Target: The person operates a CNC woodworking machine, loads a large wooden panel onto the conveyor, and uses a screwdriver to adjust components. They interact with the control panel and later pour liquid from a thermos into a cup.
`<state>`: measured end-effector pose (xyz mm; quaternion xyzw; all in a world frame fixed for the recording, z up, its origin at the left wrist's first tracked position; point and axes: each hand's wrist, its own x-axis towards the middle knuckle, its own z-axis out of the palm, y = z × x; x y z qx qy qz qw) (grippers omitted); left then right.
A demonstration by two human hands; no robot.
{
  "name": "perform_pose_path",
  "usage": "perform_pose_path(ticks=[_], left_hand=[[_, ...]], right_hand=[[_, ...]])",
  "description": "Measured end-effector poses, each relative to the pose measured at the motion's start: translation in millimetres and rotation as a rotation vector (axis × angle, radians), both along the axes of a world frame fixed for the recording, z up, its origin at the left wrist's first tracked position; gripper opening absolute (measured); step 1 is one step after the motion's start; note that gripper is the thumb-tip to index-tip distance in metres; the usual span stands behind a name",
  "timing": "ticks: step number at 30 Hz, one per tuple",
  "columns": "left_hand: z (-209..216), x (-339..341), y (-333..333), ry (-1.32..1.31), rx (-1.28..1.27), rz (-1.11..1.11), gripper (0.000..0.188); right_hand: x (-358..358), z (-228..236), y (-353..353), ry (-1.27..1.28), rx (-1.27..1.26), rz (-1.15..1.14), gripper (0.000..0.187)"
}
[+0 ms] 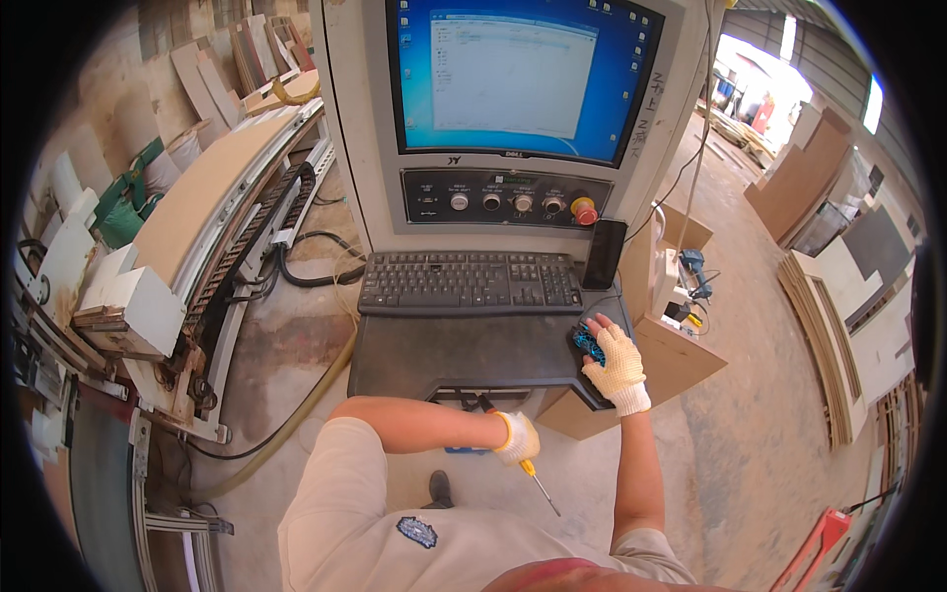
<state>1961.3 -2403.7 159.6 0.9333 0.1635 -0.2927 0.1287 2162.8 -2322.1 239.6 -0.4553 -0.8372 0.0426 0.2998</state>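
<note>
My left hand, in a cream work glove, is closed around a screwdriver. Its yellow handle shows below the fist and the thin metal shaft points down and to the right, in front of my body. On the right side of the black shelf, my right hand rests over a computer mouse with a black and blue pattern. This glove leaves the fingertips bare. A black keyboard lies behind the shelf's front area, below a monitor showing a pale window on a blue desktop.
Under the monitor runs a button panel with a red stop knob. A black phone-like slab leans beside the keyboard. A long machine bed stands left, boards lean right, and a red tool is at lower right.
</note>
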Motion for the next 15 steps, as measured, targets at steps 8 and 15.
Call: perform_pose_path(ticks=[8, 15], left_hand=[[5.0, -1.1, -0.6, 0.007, -0.014, 0.014, 0.024], [7.0, -1.5, -1.1, 0.031, -0.024, 0.011, 0.023]], right_hand=[[3.5, -1.5, 1.1, -0.039, 0.037, 0.039, 0.048], [3.3, -1.1, 1.4, -0.029, 0.056, 0.037, 0.044]])
